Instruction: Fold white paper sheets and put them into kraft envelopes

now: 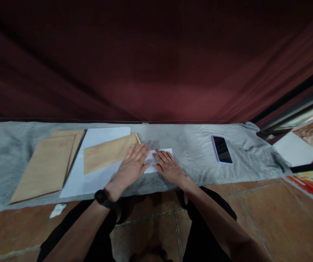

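A small white piece of paper (151, 169), apparently folded, lies on the grey cloth in front of me. My right hand (168, 166) rests flat on its right part with the fingers stretched out. At its left edge is my left hand (131, 163), slightly blurred, fingers extended; whether it presses the paper or hovers there I cannot tell. The left fingertips overlap the end of a brown envelope (104, 153). That envelope lies on a stack of white paper sheets (77, 178). Neither hand grips anything.
Larger brown envelopes (44, 163) lie overlapping at the left. A phone (222, 150) with a dark screen sits to the right on the grey cloth (194, 142). A dark red curtain (156, 72) hangs behind. Below is a tiled floor (145, 240) with a white scrap (57, 210).
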A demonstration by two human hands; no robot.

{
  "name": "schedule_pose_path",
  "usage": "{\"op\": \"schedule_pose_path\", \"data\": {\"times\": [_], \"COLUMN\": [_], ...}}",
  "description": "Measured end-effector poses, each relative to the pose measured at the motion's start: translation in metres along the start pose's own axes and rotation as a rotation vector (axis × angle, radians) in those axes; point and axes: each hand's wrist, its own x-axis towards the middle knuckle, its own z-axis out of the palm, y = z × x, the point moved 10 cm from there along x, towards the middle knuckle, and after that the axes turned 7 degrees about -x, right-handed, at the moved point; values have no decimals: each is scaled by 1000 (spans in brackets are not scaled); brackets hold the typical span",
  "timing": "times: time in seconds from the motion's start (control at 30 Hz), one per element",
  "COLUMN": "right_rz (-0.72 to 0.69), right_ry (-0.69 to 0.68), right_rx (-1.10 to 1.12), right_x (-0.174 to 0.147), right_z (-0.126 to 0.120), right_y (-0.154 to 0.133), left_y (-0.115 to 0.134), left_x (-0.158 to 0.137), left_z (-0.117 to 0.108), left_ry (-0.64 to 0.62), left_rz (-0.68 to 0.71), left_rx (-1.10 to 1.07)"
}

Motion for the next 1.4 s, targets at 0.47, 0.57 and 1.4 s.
{"op": "schedule_pose_path", "data": {"times": [0.47, 0.57, 1.4], "right_rz": [50, 94, 108], "right_ry": [1, 6, -7], "right_rx": [-65, -61, -65], "right_x": [-9, -12, -9], "right_z": [7, 6, -1], "right_y": [30, 45, 40], "left_y": [38, 40, 28], "left_x": [-5, -4, -9], "left_z": [63, 62, 58], "left_ry": [-85, -100, 4], "left_rz": [8, 8, -12], "left_rx": [-111, -119, -98]}}
